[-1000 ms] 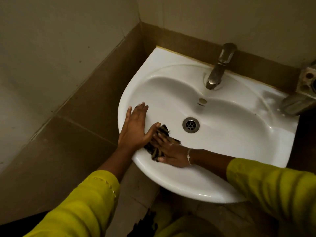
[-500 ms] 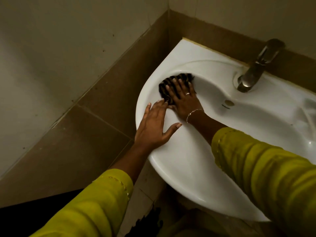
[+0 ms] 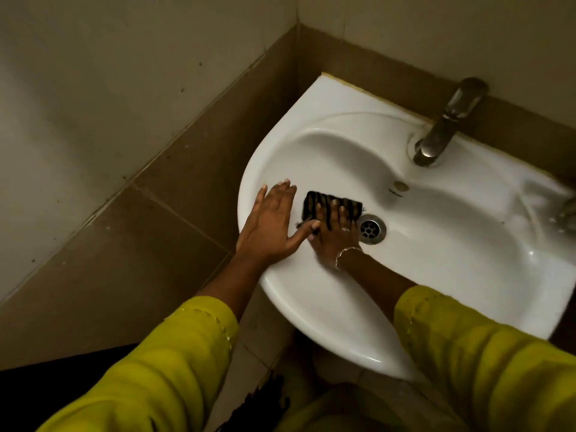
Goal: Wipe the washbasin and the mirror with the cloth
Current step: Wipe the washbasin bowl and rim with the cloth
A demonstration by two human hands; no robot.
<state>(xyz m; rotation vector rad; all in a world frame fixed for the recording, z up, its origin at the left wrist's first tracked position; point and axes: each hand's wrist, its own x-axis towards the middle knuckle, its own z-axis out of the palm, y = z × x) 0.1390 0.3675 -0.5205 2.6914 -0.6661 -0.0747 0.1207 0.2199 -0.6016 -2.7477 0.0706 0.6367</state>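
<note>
A white washbasin [image 3: 327, 307] is fixed in a tiled corner. A dark striped cloth [image 3: 349, 204] lies on the inner left slope of the bowl, just left of the drain [image 3: 371, 229]. My right hand [image 3: 335, 233] presses flat on the cloth, fingers spread over it. Flat on the basin's left rim rests my left hand [image 3: 271, 226], fingers apart and holding nothing; its thumb touches the right hand. No mirror is in view.
A metal tap [image 3: 445, 126] stands at the back of the basin, with an overflow hole [image 3: 400, 186] below it. Brown and pale wall tiles [image 3: 156, 198] close in on the left and behind. A metal fitting [image 3: 568, 213] shows at the right edge.
My right hand has slid the cloth from the upper left part of the bowl down towards the drain. My left hand has stayed on the left rim.
</note>
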